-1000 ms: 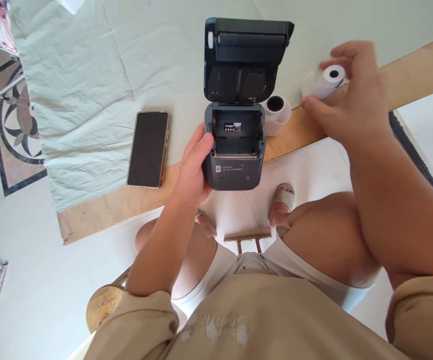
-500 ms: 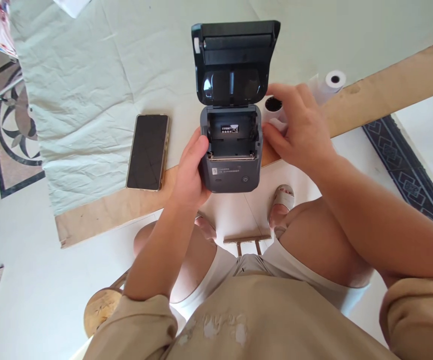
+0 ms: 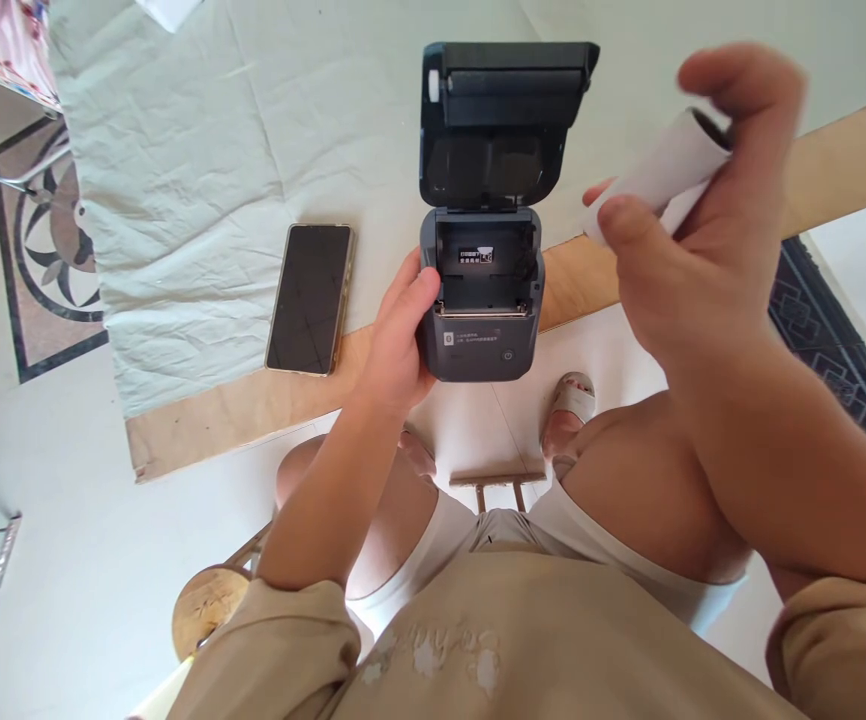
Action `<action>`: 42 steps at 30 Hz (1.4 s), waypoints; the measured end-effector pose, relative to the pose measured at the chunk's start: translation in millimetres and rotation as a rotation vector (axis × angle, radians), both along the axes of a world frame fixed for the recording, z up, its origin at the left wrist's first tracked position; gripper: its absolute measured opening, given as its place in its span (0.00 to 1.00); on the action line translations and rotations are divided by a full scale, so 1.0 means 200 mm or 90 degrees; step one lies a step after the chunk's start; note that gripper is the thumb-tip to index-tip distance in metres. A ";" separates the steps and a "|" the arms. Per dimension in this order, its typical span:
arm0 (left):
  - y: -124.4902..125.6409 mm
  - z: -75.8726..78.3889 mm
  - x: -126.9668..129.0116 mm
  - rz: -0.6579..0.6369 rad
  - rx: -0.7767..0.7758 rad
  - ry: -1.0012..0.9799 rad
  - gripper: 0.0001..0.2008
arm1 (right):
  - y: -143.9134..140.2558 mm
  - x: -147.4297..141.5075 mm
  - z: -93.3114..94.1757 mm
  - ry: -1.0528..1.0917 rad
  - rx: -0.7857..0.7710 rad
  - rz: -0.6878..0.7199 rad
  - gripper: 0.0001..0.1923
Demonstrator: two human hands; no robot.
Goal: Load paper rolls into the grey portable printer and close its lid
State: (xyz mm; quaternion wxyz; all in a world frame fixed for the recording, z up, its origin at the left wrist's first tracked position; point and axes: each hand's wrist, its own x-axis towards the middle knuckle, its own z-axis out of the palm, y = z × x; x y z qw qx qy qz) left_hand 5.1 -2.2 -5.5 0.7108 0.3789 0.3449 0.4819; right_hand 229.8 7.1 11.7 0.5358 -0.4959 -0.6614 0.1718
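A dark grey label printer (image 3: pixel 482 345) is held upright over the table's front edge, its black lid (image 3: pixel 504 165) swung up and its roll bay (image 3: pixel 478 270) showing no roll inside. My left hand (image 3: pixel 403 325) grips its left side, thumb on the rim of the bay. Off to the right, my right hand (image 3: pixel 718 230) holds a white paper roll (image 3: pixel 662 165) tilted, its dark hollow end facing up and right. Thumb and some fingers close round the roll, while the index finger curves above it, partly smeared by motion.
A smartphone (image 3: pixel 310 298) with a dark screen lies left of the printer on the pale green cloth (image 3: pixel 178 200). The wooden table edge (image 3: pixel 238 420) runs along the front. A round wooden stool top (image 3: pixel 209 608) stands at lower left.
My right hand has moved up and right, away from the printer, with the paper roll in it. A second white roll, earlier on the table at right, no longer shows. The left hand keeps its grip.
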 end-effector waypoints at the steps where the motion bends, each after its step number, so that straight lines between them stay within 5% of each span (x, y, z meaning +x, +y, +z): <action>1: 0.00 0.00 0.00 -0.003 0.006 0.004 0.20 | -0.02 -0.02 0.02 -0.034 0.066 -0.003 0.26; 5: 0.00 0.00 0.01 -0.006 0.030 0.031 0.21 | -0.08 -0.10 0.05 -0.110 0.147 0.073 0.36; 12: -0.01 0.00 0.01 -0.014 0.022 0.020 0.19 | -0.07 -0.15 0.00 -0.256 0.029 0.017 0.08; 19: -0.01 0.00 0.01 -0.017 0.025 0.028 0.20 | -0.06 -0.13 0.02 -0.272 0.019 0.013 0.06; 27: 0.00 -0.02 0.01 -0.013 0.011 -0.013 0.21 | -0.07 -0.17 0.00 -0.212 0.286 0.013 0.07; 32: 0.00 -0.02 0.00 -0.008 0.014 0.008 0.26 | -0.13 -0.21 0.01 -0.274 0.248 0.062 0.06; 37: -0.01 -0.02 0.00 0.018 0.055 0.063 0.28 | -0.12 -0.17 0.03 -0.102 0.204 0.092 0.03; 42: -0.01 -0.04 -0.01 -0.009 0.085 0.073 0.32 | -0.04 -0.11 -0.01 0.115 0.065 0.081 0.27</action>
